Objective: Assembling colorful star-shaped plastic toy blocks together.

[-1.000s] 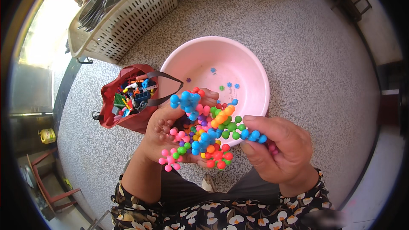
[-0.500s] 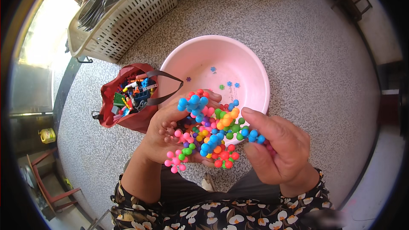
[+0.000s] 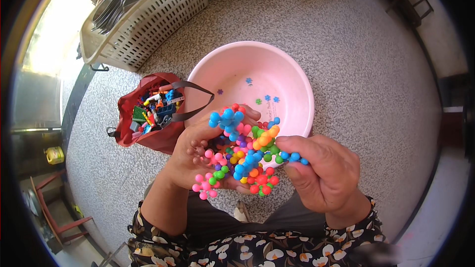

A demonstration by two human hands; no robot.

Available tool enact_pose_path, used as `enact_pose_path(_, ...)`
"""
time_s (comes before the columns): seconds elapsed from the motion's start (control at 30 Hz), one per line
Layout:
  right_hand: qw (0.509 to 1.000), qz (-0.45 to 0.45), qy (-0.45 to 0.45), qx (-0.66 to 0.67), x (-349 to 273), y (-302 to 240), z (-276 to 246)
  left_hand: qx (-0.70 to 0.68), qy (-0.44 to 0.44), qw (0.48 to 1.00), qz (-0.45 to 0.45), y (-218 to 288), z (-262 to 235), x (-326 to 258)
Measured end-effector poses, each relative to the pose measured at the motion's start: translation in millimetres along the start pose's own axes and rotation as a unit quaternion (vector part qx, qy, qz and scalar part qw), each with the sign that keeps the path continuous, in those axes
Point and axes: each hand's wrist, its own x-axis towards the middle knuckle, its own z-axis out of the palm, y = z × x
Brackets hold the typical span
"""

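"Pink, blue, green, red and orange plastic: what is that bead clump," asks one, "and where is it?"

"A bundle of knobbly flower pieces in the middle of the frame, cradled by the left hand. That grip is curled around the clump's back, with some fingers hidden."

"And the right hand?"

"Just right of the clump, thumb and forefinger pinched on a blue piece. Its inner end reaches a green flower at the clump's edge; whether the two are locked together cannot be told."

"So how far along is it?"

"Well along, it seems, if the person is building. Many pieces look joined already, several layers deep. What appears left is settling that blue piece, though one moment doesn't show whether it is going on or coming off."

"Any spare pieces?"

"Small flower shapes dot the bottom of the pink basin, beyond the hands, but they could be loose bits or printing. The red bag, left of centre, is loaded with toy bricks of other kinds."
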Motion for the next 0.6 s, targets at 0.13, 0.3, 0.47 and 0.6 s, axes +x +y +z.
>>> enact_pose_path(0.13,0.999,0.009,0.01,-0.036,0,-3,2,-0.034,0.015,0.999,-0.006,-4,1,-4)
enact_pose_path(0.3,0.998,0.009,0.028,-0.058,-1,-2,5,-0.083,0.054,0.995,-0.016,-3,13,-2)
enact_pose_path(0.47,0.998,-0.002,0.035,-0.049,1,0,5,-0.051,0.023,0.998,0.023,-7,10,2)
enact_pose_path(0.6,0.998,0.007,0.039,-0.049,2,-1,5,-0.078,0.021,0.997,0.006,-6,11,2)
